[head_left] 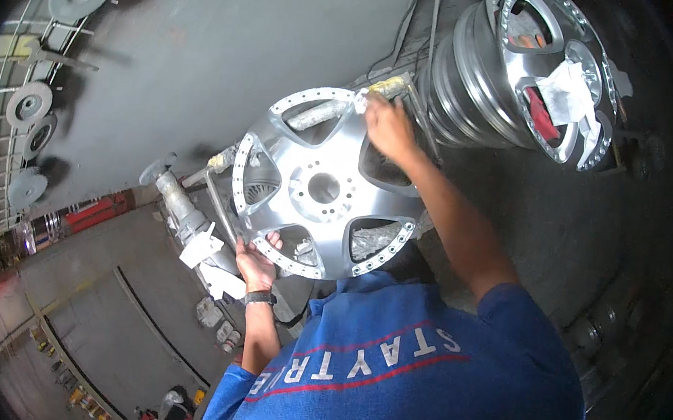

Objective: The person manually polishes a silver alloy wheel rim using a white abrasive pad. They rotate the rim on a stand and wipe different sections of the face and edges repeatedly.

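As the half-curled left hand [256, 265] held a round silver metal wheel [337, 150], the right hand [390, 126] pinched white cloth [361, 100], likely wiping, needing steady rubs next.

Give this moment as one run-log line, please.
left hand: grips silver, round, spoked metal wheel face, lower rim; right hand: small white wad at upper rim; upper right: deep silver metal wheel

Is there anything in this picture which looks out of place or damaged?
One thing looks odd: a crumpled white sheet lies across the spokes of the wheel at upper right, beside something red, untidy against the bare metal. No clear damage shows on the silver disc in the left hand.
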`<state>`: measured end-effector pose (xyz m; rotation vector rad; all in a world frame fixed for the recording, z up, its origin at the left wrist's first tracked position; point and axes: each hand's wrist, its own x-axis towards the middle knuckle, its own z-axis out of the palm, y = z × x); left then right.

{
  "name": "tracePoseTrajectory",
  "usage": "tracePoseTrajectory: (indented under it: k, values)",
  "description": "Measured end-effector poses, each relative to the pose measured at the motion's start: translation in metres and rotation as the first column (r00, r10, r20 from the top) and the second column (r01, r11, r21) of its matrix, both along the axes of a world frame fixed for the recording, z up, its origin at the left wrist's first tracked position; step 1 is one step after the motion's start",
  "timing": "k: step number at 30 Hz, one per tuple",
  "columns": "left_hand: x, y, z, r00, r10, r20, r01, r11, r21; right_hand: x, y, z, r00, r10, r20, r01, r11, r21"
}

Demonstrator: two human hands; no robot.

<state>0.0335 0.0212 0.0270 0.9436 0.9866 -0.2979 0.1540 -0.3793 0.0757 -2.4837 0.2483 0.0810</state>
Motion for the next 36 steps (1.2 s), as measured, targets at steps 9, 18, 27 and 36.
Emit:
tracePoseTrajectory:
  k: [9,18,27,36]
  values:
    - [-0.01,-0.007,0.008,0.998,0.023,0.053,-0.017,0.993,-0.116,-0.05,0.033,-0.033,0.86,0.29,0.42,-0.301,0.953,-0.042]
    - [-0.022,-0.005,0.006,0.995,0.088,0.036,-0.085,0.994,-0.072,-0.063,0.062,-0.023,0.877,0.326,0.354,-0.278,0.943,-0.181]
    - [-0.029,-0.003,-0.002,0.99,0.109,0.093,-0.096,0.987,-0.127,-0.066,0.071,-0.027,0.871,0.325,0.369,-0.208,0.924,-0.322]
    - [-0.031,0.0,-0.005,0.989,0.082,0.12,-0.059,0.981,-0.184,-0.052,0.07,-0.036,0.937,0.188,0.296,-0.035,0.889,-0.457]
